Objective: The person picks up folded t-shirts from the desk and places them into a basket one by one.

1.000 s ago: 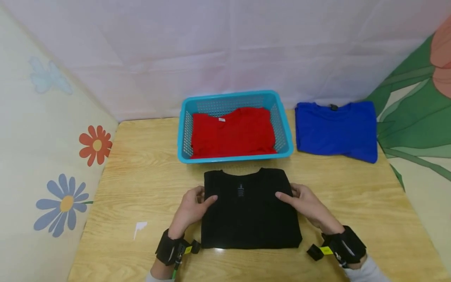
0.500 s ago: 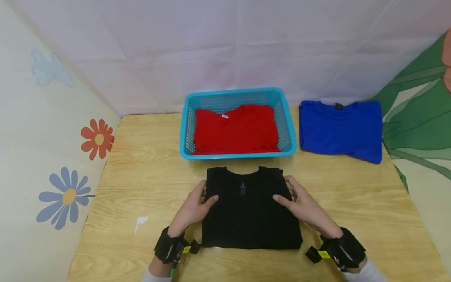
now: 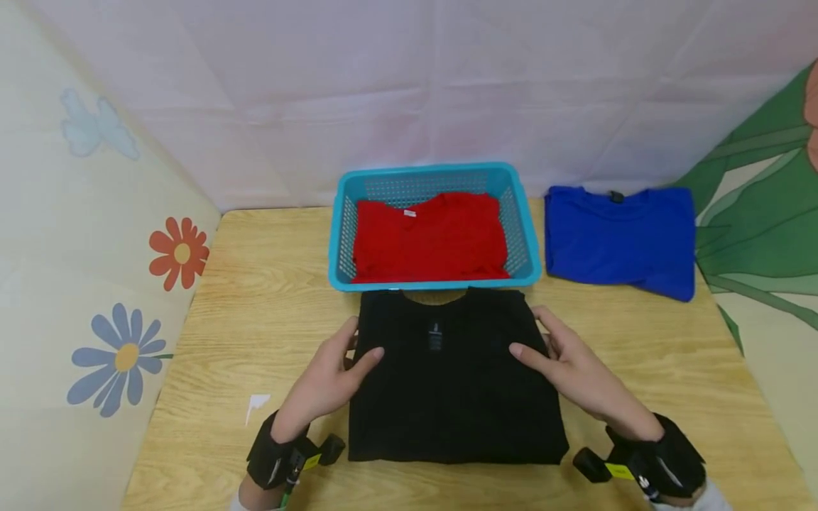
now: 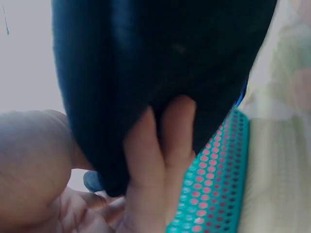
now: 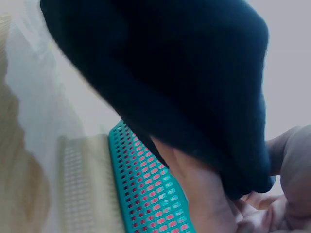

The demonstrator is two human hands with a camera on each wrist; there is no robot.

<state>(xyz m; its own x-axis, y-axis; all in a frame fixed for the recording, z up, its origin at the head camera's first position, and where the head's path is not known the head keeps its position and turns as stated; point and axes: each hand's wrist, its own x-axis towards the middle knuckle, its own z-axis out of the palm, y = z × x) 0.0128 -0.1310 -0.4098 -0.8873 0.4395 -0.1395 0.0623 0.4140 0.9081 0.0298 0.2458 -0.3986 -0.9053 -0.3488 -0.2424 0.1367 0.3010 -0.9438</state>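
A folded black T-shirt (image 3: pixel 456 397) with a small printed neck label spans the space between both hands, its collar side toward the basket. My left hand (image 3: pixel 332 376) grips its left side, thumb on top and fingers underneath. On the opposite side my right hand (image 3: pixel 575 369) holds it the same way. In the left wrist view, fingers (image 4: pixel 146 170) press up under the dark cloth (image 4: pixel 160 58). The right wrist view shows the shirt (image 5: pixel 194 87) raised off the table, with fingers (image 5: pixel 199 189) beneath it.
Behind the shirt stands a blue plastic basket (image 3: pixel 434 287) with a folded red T-shirt (image 3: pixel 434 241) inside. A folded blue T-shirt (image 3: pixel 620 238) lies to its right on the wooden table (image 3: pixel 268 284). A small white scrap (image 3: pixel 258 402) is at left; a white cloth backdrop (image 3: pixel 319 92) hangs behind.
Both hands have lifted the black T-shirt from the table; it looks larger now and its collar edge reaches the basket's front rim in the head view.
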